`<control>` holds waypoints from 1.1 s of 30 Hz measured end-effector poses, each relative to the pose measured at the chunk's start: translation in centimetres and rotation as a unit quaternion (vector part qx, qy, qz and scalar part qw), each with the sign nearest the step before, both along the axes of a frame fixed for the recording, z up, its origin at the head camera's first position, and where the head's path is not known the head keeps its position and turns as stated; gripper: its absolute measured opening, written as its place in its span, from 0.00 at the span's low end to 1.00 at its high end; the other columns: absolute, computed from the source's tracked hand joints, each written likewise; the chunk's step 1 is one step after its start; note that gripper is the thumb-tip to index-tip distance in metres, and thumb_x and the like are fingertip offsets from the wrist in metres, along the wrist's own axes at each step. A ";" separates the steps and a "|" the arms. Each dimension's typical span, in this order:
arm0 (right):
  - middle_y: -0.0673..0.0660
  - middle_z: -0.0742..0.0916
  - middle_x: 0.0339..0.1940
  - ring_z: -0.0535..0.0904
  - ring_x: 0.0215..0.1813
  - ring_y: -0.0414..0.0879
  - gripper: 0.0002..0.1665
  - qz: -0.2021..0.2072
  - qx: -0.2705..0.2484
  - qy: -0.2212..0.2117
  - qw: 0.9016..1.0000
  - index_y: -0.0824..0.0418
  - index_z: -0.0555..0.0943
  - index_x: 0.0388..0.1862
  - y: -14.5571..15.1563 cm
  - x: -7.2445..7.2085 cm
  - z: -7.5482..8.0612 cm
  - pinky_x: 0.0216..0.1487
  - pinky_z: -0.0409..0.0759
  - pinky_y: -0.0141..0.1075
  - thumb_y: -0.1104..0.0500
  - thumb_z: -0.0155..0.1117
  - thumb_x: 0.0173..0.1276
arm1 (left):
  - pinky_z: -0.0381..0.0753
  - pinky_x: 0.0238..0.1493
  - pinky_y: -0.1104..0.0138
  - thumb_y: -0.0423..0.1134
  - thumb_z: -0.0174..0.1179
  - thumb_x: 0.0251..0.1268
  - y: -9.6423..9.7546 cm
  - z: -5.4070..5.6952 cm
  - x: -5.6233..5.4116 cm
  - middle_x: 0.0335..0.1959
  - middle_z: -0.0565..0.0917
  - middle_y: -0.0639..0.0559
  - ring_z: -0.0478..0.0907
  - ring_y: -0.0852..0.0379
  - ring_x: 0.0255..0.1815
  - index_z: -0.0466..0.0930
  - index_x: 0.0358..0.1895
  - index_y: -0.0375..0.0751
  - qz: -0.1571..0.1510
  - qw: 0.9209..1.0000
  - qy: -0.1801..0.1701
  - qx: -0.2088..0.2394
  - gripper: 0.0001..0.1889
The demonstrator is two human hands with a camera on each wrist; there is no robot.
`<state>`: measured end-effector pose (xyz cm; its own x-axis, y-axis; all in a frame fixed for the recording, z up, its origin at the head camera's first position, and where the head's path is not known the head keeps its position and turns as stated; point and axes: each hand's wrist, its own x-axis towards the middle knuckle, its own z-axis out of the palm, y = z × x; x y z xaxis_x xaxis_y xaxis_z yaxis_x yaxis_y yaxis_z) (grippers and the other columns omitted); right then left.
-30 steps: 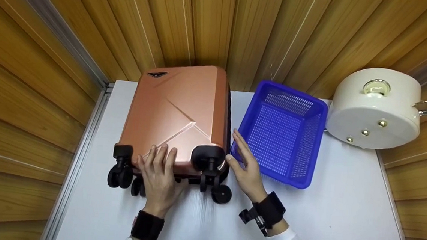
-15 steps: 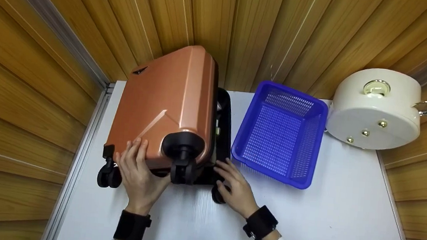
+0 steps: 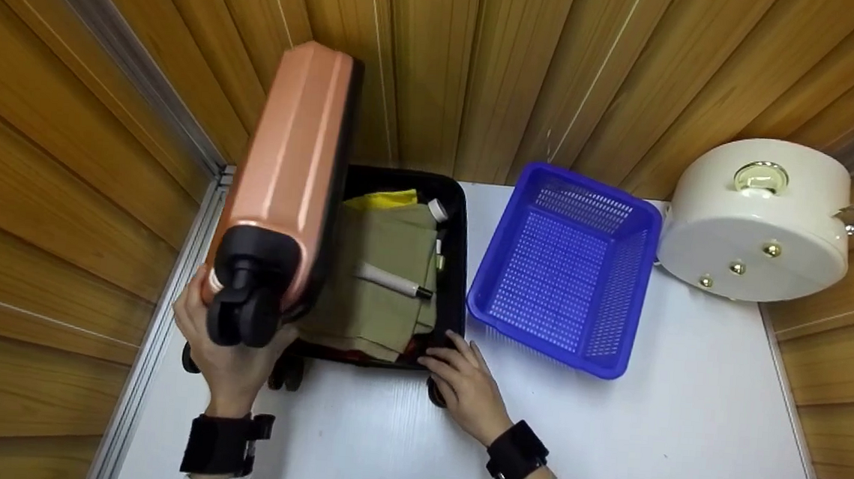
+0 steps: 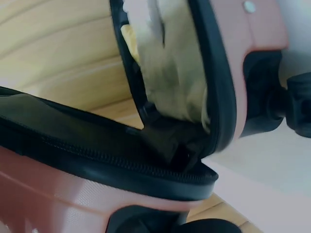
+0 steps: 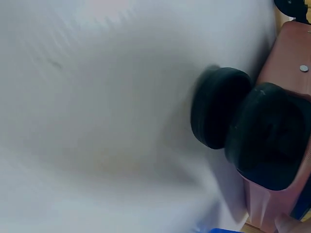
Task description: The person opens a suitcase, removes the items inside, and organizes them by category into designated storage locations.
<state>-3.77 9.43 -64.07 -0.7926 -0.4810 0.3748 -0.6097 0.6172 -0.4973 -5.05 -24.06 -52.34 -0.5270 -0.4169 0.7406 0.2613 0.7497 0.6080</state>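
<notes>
I register the left grip [image 3: 228,373] holding the near end of the tilted suitcase lid [image 3: 282,162], on the worktop's [image 3: 367,446] left side. The right grip [image 3: 470,393], loosely extended, touches the near right corner of the suitcase base [image 3: 456,272], left of the blue basket [image 3: 637,299].

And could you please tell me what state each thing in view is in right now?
Suitcase lid: raised, open
Suitcase base: open, contents showing
Khaki cloth: folded, inside the base
White tube: lying on the cloth
Blue basket: upright, open-topped
White container: cannot tell whether open or closed
Left hand: gripping the lid's near end
Right hand: fingers extended at the base's near right corner
</notes>
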 end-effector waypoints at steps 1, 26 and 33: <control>0.53 0.87 0.58 0.71 0.75 0.60 0.20 -0.001 -0.004 0.000 1.000 0.52 0.87 0.60 0.0 0.0 -0.1 0.68 0.67 0.70 0.64 0.68 0.71 | 0.73 0.58 0.53 0.46 0.77 0.26 -0.5 -0.1 0.0 0.65 0.75 0.31 0.71 0.41 0.63 0.66 0.68 0.25 -0.013 1.000 0.007 0.017 0.56; 0.48 0.88 0.56 0.76 0.70 0.56 0.18 -0.108 -0.039 -0.006 0.993 0.50 0.89 0.56 -1.5 1.0 -0.7 0.69 0.64 0.72 0.64 0.68 0.70 | 0.55 0.79 0.64 0.41 0.54 0.76 -13.9 -0.8 -6.1 0.79 0.59 0.46 0.56 0.50 0.80 0.40 0.85 0.49 -0.141 0.834 -0.086 0.527 0.42; 0.49 0.87 0.56 0.74 0.72 0.59 0.15 -0.190 -0.070 0.002 0.979 0.53 0.88 0.51 -4.6 0.4 -1.1 0.72 0.66 0.62 0.64 0.73 0.67 | 0.47 0.82 0.49 0.56 0.50 0.79 -17.3 -2.2 -13.1 0.78 0.59 0.47 0.49 0.52 0.83 0.34 0.85 0.53 -0.170 0.754 -0.218 0.596 0.43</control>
